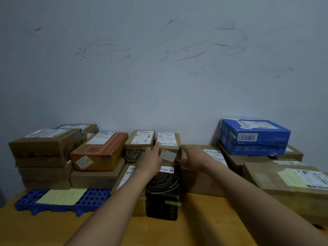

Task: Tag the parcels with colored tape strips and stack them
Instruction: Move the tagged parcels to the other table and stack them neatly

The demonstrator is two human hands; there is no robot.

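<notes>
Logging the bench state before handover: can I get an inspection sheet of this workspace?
Surface: wooden table, with parcels stacked along the wall side.
Job's things: small parcel directly above black box; green tape strip on the black box; blue box tops the right stack.
Clutter: blue perforated tray with a yellow sheet on it.
Hands: left hand straight-fingered against the small parcel's left side; right hand at its right side, grip unclear.
Cables: nothing seen.
Surroundings: scuffed pale wall.
</notes>
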